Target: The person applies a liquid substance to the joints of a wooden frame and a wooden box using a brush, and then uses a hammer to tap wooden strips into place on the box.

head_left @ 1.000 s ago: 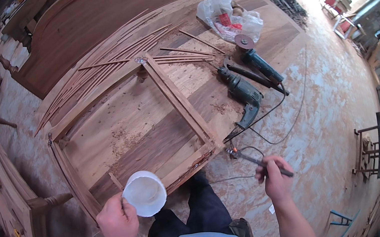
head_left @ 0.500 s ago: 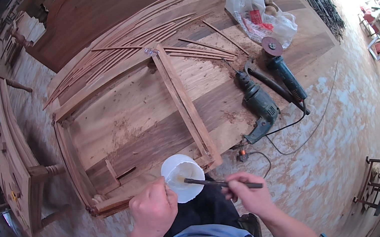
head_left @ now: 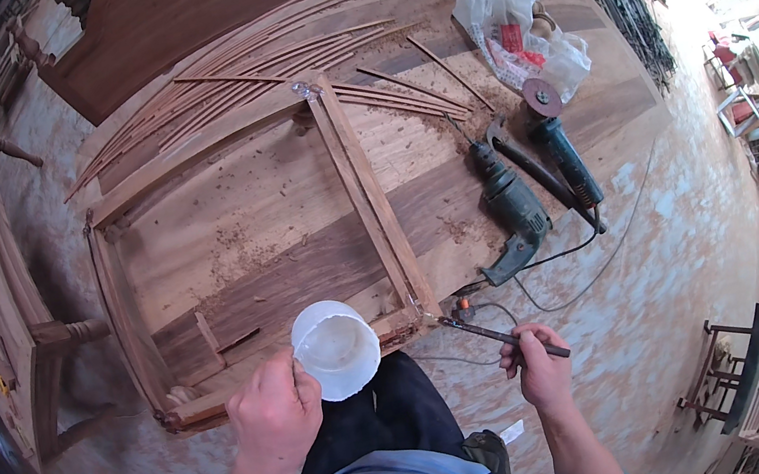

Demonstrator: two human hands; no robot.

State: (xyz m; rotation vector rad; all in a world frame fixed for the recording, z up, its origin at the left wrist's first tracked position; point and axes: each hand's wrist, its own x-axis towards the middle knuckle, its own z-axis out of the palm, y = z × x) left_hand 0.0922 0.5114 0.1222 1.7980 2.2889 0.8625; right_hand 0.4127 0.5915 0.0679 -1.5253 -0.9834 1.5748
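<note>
white plastic tub [head_left: 337, 351]: round, with a ragged rim and a whitish film inside; held aloft with its mouth turned upward, its outline overlapping the near rail of the frame. slim dark stick [head_left: 498, 334]: straight, slanted, to the right of the tub and apart from it; its far tip meets the frame's near right corner in this view, contact uncertain. brown wooden frame [head_left: 360, 195]: four-sided, lying flat, with dark, glossy patches along its near right corner.
</note>
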